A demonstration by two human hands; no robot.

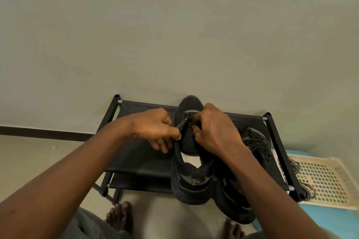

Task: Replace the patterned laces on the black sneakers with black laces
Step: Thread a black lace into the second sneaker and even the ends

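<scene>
A black shoe rack stands against the far wall. Over its top, the left hand pinches the left eyelet edge of the middle sneaker, which sits on the rack with its toe toward the wall and its heel hanging over the near edge. The right hand, close beside the left, curls its fingers on the black lace at the front eyelets. Right of it lies the second sneaker, already laced in black. The patterned laces hang over the rack's right end, above a checked mat.
</scene>
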